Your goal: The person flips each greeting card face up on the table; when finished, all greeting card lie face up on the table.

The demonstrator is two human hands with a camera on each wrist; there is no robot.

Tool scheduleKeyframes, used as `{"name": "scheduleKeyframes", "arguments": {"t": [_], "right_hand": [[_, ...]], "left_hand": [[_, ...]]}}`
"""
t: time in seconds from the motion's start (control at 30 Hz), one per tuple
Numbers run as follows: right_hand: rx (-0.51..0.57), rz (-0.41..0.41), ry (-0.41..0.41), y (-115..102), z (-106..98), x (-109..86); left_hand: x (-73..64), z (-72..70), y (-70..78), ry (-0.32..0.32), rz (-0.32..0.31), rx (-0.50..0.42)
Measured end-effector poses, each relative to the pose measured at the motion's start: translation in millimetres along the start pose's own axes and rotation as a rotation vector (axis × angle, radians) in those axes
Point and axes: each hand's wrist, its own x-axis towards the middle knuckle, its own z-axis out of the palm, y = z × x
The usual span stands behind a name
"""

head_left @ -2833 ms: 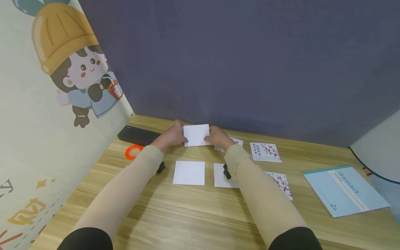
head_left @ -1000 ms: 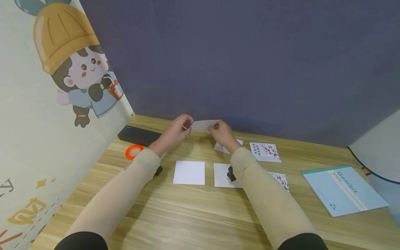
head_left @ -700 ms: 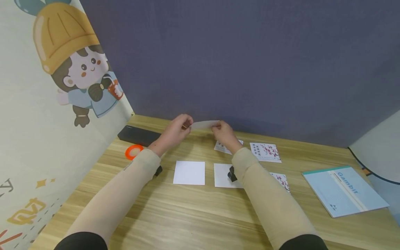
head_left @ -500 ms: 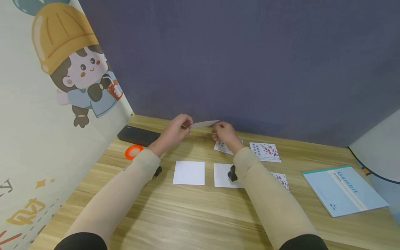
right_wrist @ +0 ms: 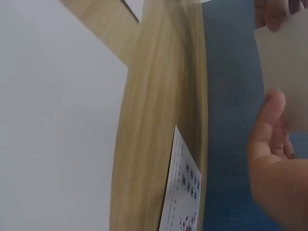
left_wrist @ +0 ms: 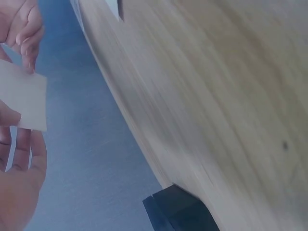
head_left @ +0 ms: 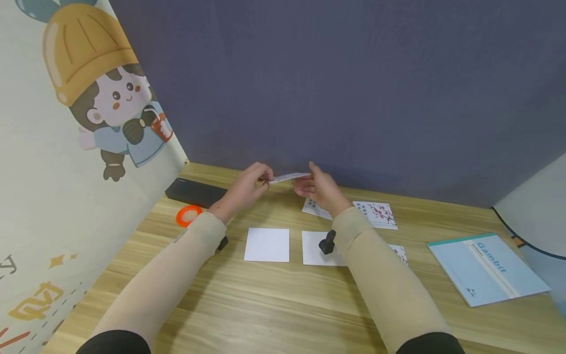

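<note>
The card (head_left: 289, 176) has turned since a moment ago: nearly edge-on above the tabletop (head_left: 283, 295), its printed face now starting to show. The left hand (head_left: 245, 189) still pinches its left edge. The right hand (head_left: 319, 189) has let go, fingers now straight beside the card's right edge.

Bare wood (head_left: 274, 300) in front of white cards (head_left: 267, 244), open to both arms. Back edge tight: wall (head_left: 353, 98) close behind hands. Left side blocked by black box (head_left: 194, 192), orange ring (head_left: 187, 215); right by flower cards (head_left: 376, 215), booklet (head_left: 486, 268).
</note>
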Motion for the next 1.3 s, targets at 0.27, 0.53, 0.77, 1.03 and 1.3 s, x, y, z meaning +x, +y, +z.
{"name": "scheduleKeyframes", "arguments": {"t": [0.27,0.53,0.77,1.03,1.3], "right_hand": [[0.02,0.009,0.013,1,-2,1.0],[-0.066,-0.016,0.016,4,-1,1.7],[-0.099,-0.023,0.015,6,-2,1.1],[-0.091,-0.024,0.012,7,-2,2.6],[-0.102,-0.009,0.034,9,-1,3.1]], "left_hand": [[-2.7,-0.8,-3.7,-0.045,0.09,0.169],[-5.1,0.9,-5.8,-0.074,0.149,0.276],[-6.8,2.6,-8.4,-0.076,0.194,0.325],[-6.5,3.4,-11.4,-0.066,0.22,0.336],[-6.9,3.3,-10.4,-0.035,0.189,0.325]]}}
